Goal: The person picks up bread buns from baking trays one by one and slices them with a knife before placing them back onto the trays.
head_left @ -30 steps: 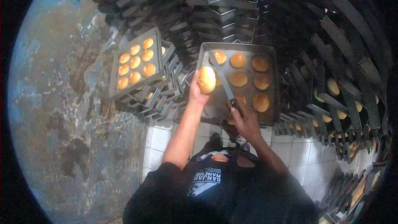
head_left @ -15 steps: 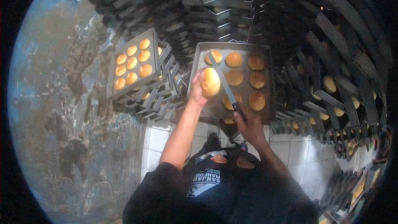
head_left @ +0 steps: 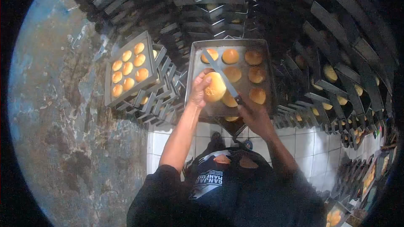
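Note:
My left hand (head_left: 199,88) holds a golden bun (head_left: 215,87) up over the baking tray (head_left: 194,59), thumb across its top. Closed around the dark handle of a long knife (head_left: 222,75) is my right hand (head_left: 253,117). The blade slants up and to the left, along the right side of the held bun in this view. Several browned buns lie in rows on the tray, among them one (head_left: 230,56) at the back and one (head_left: 253,57) in the back right corner.
To the left stands a stack of trays, its top tray (head_left: 110,96) filled with buns (head_left: 139,60). Tall piles of dark trays (head_left: 332,54) with buns crowd the back and right. White floor tiles (head_left: 309,149) show below; a worn wall-like surface (head_left: 63,113) spans the left.
The held bun has turned in my left hand and sits slightly lower. My right hand and the knife have shifted a little, and the whole view has moved slightly.

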A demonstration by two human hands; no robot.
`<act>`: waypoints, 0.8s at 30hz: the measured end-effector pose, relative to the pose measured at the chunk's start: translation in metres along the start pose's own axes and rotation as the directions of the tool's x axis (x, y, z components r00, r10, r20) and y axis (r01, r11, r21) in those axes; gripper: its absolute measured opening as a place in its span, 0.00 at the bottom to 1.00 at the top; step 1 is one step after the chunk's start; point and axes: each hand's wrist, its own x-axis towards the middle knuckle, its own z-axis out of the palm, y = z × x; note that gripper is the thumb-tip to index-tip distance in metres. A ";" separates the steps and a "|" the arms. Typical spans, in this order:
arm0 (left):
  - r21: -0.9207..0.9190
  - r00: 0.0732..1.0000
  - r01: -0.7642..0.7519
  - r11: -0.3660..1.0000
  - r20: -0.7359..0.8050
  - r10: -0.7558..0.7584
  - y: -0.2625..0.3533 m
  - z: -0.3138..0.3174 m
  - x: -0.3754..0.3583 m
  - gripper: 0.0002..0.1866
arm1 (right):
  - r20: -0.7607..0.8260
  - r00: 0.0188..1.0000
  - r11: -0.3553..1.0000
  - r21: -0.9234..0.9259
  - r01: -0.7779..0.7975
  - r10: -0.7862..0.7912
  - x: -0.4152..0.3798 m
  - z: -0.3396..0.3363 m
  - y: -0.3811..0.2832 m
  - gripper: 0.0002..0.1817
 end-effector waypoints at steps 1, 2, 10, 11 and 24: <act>0.001 1.000 -0.008 1.000 0.001 0.008 0.007 -0.006 0.002 0.25 | -0.015 0.996 0.995 -0.059 0.085 -0.086 0.002 -0.001 0.007 0.24; 0.002 1.000 -0.009 1.000 0.021 0.009 0.013 -0.013 0.003 0.28 | -0.010 0.996 0.994 -0.061 0.092 -0.093 -0.001 0.000 0.011 0.24; 0.122 0.987 0.119 0.985 0.094 -0.131 0.004 0.006 -0.012 0.36 | 0.025 0.990 0.990 -0.025 0.139 -0.138 0.005 -0.007 0.009 0.22; 0.092 0.991 0.088 0.992 0.095 -0.097 0.007 0.007 -0.010 0.35 | 0.025 0.990 0.990 -0.023 0.142 -0.141 0.001 -0.008 0.011 0.22; 0.176 0.995 0.082 0.981 0.035 -0.090 0.010 0.001 -0.010 0.39 | 0.038 0.977 0.969 -0.128 0.211 -0.208 -0.004 -0.005 0.013 0.26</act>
